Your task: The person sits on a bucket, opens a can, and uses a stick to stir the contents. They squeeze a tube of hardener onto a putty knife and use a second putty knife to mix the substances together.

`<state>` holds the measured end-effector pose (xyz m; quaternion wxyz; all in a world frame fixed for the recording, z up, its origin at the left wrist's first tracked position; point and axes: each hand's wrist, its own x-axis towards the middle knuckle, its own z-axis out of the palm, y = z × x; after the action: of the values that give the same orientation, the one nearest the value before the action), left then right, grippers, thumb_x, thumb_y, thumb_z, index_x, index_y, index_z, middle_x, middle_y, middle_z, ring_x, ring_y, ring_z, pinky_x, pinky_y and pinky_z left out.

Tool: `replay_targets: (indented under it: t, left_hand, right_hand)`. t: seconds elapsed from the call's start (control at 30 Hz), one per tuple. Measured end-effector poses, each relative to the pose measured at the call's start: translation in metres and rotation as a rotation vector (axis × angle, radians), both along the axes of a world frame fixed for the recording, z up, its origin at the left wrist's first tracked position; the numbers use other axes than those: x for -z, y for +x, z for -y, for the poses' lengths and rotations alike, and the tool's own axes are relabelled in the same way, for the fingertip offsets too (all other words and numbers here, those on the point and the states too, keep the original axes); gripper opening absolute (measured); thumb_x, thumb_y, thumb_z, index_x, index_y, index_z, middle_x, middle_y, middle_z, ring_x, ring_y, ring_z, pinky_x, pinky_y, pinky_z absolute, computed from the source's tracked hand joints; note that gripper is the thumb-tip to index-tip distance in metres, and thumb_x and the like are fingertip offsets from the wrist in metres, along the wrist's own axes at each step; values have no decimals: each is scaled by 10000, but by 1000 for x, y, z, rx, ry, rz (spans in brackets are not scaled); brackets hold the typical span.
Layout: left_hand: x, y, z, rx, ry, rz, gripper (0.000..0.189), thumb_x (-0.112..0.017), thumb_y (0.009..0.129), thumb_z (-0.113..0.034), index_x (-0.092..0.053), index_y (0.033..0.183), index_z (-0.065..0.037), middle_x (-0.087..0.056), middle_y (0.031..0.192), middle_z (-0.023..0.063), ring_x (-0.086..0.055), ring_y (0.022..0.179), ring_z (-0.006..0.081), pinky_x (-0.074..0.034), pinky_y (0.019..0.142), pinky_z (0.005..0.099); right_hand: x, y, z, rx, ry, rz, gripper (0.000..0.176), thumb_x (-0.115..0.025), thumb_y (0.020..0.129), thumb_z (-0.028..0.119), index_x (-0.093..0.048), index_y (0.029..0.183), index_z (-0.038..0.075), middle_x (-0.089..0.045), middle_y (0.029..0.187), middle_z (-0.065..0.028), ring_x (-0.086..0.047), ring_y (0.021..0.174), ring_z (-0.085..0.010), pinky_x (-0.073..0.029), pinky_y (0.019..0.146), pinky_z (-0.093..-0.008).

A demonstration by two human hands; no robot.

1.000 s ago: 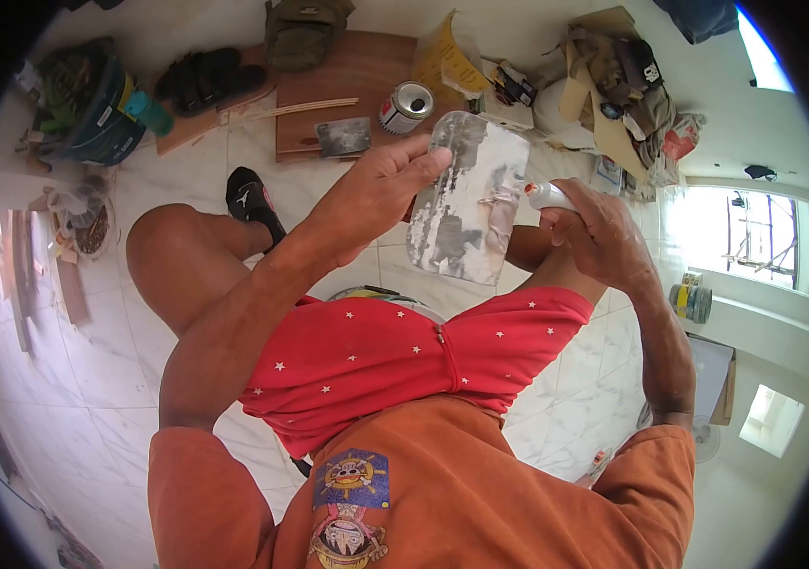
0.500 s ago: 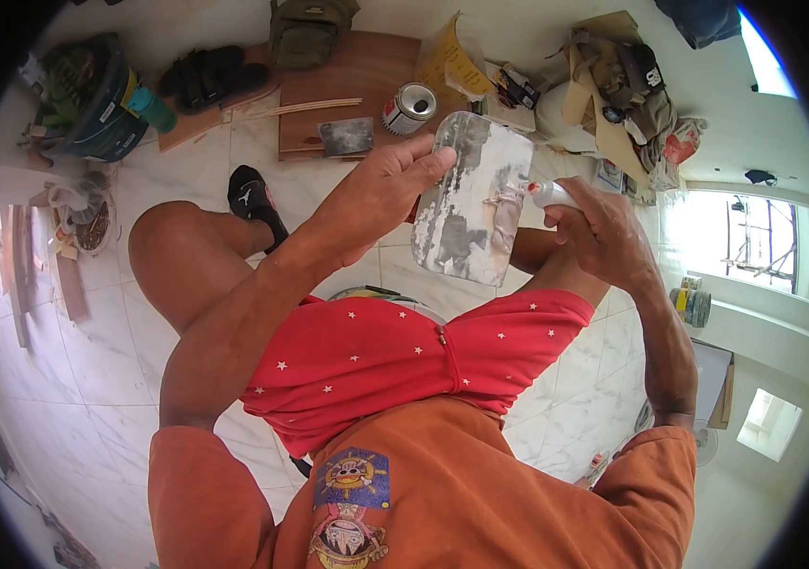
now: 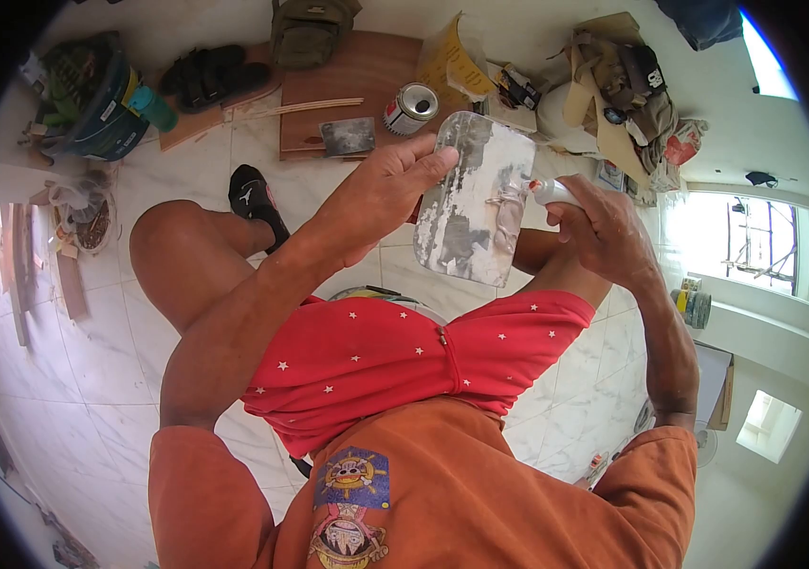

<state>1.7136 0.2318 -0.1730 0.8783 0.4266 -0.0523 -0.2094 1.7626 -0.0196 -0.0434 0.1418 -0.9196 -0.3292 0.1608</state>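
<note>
My left hand (image 3: 395, 190) grips the left edge of a flat rectangular plate (image 3: 461, 223) with rounded corners, thumb on top. White and grey smears coat the plate, which looks like a putty trowel; any handle beneath is hidden. Along its right side lies a thicker strip of greyish paste (image 3: 509, 213). My right hand (image 3: 604, 228) is closed around a small white tube (image 3: 556, 193). The tube's reddish nozzle end points left, at the paste near the plate's right edge; whether it touches cannot be made out. Both hands are above my lap.
A paint can (image 3: 411, 107) and a smeared metal sheet (image 3: 348, 137) rest on a brown board (image 3: 314, 90) ahead. To the left stand sandals (image 3: 215, 78) and a dark bucket (image 3: 106, 133) with a teal bottle (image 3: 153, 108). Ahead right, a cardboard box (image 3: 587, 114) holds cloth and bags.
</note>
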Motion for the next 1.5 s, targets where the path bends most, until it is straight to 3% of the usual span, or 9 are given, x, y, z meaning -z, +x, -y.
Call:
replay_targets:
  t: [0.67, 0.97, 1.43, 1.5]
  left_hand:
    - [0, 1, 0, -1, 5, -21, 398, -466, 1064, -284, -509, 1369, -32, -657, 1176, 20, -640, 996, 49, -532, 876, 235]
    - [-2, 0, -1, -17, -23, -7, 380, -467, 1064, -290, -538, 1333, -31, -670, 1131, 11, -640, 958, 34, -529, 836, 217]
    - [-1, 0, 0, -24, -13, -8, 388, -471, 1062, -298, -533, 1333, -28, -664, 1154, 18, -641, 983, 48, -532, 864, 236]
    - [-2, -1, 3, -71, -10, -5, 346, -468, 1063, -308, -579, 1249, -38, -665, 1014, -5, -608, 847, 24, -520, 749, 235]
  right_hand:
    - [-8, 7, -6, -30, -53, 30, 131, -605, 932, 115, -560, 1008, 18, -631, 708, -161, -641, 646, -349, -467, 584, -439]
    - [-11, 6, -9, -48, -63, 61, 155, -627, 919, 131, -548, 994, 20, -602, 729, -198, -582, 683, -431, -417, 602, -485]
    - [-13, 10, -12, -86, -161, 99, 152, -621, 920, 126, -519, 949, 18, -604, 750, -203, -580, 699, -433, -407, 610, -497]
    - [-13, 11, -12, -93, -163, 107, 154, -623, 920, 125, -517, 948, 16, -603, 746, -203, -580, 698, -434, -406, 609, -498]
